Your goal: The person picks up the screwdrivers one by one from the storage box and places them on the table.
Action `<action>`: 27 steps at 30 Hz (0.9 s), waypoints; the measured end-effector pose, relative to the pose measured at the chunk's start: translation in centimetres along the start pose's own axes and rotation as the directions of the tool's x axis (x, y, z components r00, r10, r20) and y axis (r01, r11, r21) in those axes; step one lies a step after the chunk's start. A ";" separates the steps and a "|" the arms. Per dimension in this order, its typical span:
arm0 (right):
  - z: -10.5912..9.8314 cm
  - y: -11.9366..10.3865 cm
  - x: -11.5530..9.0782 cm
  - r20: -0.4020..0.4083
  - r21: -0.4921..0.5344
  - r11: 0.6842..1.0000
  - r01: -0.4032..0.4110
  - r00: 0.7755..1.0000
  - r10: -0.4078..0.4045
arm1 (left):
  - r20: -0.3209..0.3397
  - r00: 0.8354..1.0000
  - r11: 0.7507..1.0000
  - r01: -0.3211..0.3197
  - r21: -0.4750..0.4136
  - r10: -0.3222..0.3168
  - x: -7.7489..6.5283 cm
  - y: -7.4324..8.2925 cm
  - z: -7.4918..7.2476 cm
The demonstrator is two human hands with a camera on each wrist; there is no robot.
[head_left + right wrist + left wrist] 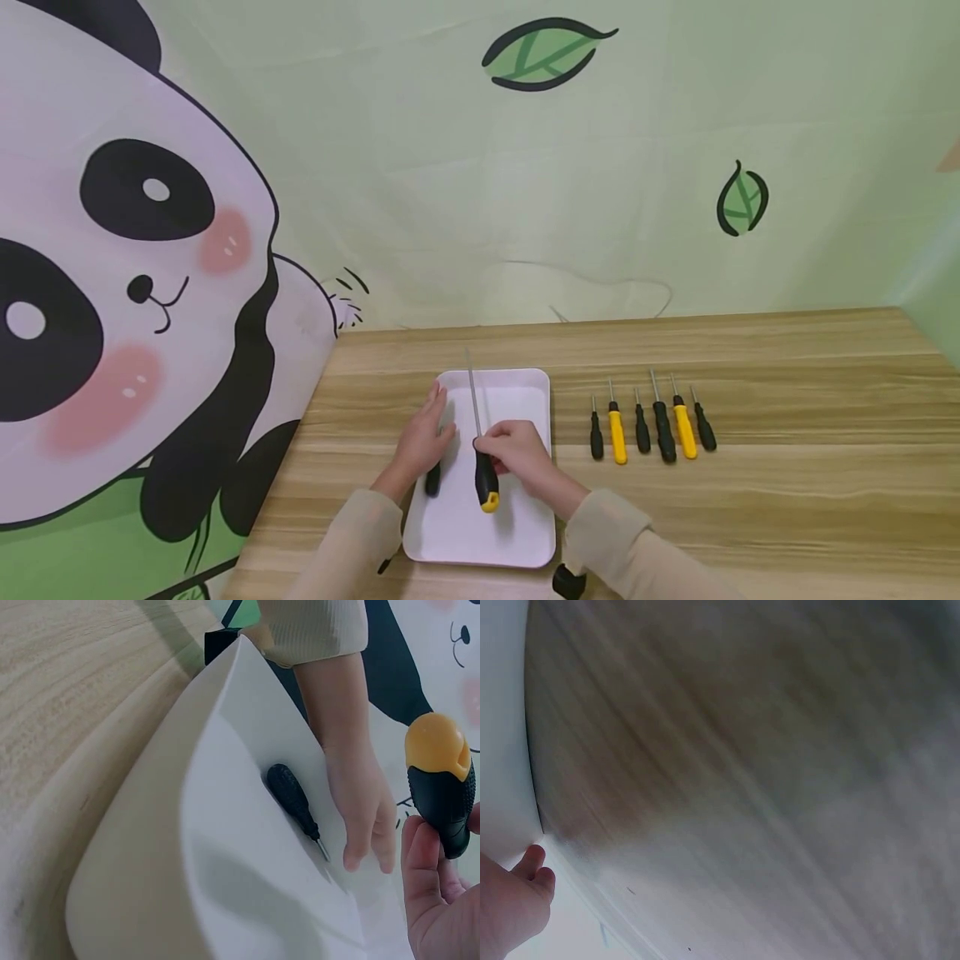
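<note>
My right hand [523,454] pinches a long screwdriver [486,477] by its black handle with a yellow end. The shaft points away from me, and the tool is held above a white tray [480,546]. In the right wrist view the yellow end of the held screwdriver [436,746] faces up between the fingertips. My left hand [422,437] rests at the tray's left rim with its fingers extended. Inside the tray, along its left side, lies a small black screwdriver [289,795], partly covered by the left hand in the head view.
Right of the tray, several screwdrivers lie in a row, among them a yellow one [617,435] and a large black one [663,432]. They sit on a wooden table [810,467]. Behind it hangs a pale green printed backdrop [420,208].
</note>
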State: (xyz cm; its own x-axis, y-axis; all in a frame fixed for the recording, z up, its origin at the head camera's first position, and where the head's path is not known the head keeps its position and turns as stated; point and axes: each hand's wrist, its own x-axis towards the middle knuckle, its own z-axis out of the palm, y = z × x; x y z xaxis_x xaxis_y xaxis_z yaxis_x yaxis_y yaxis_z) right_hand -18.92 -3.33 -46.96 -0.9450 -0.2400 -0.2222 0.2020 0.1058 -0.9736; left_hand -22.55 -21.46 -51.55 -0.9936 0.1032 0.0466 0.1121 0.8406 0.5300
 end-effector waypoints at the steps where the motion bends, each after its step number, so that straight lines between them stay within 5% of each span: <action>1: -0.1 0.0 0.0 -0.004 0.005 1.000 0.004 1.000 -0.004 | 0.004 1.000 1.000 0.005 -0.002 -0.005 0.0 0.0 0.0; 27: -3.2 -1.2 0.3 -0.069 0.152 0.988 -0.008 0.997 0.019 | -0.001 0.999 0.999 -0.037 -0.004 0.037 -0.2 0.0 -0.2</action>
State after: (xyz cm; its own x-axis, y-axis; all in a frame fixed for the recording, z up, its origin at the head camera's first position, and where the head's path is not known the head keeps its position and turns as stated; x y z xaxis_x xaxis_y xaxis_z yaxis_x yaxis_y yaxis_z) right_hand -20.23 -0.42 -45.68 -0.9565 -0.1703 -0.2367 0.2468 -0.0402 -0.9682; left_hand -22.37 -21.54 -51.40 -0.9888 0.1337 0.0667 0.1486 0.8342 0.5311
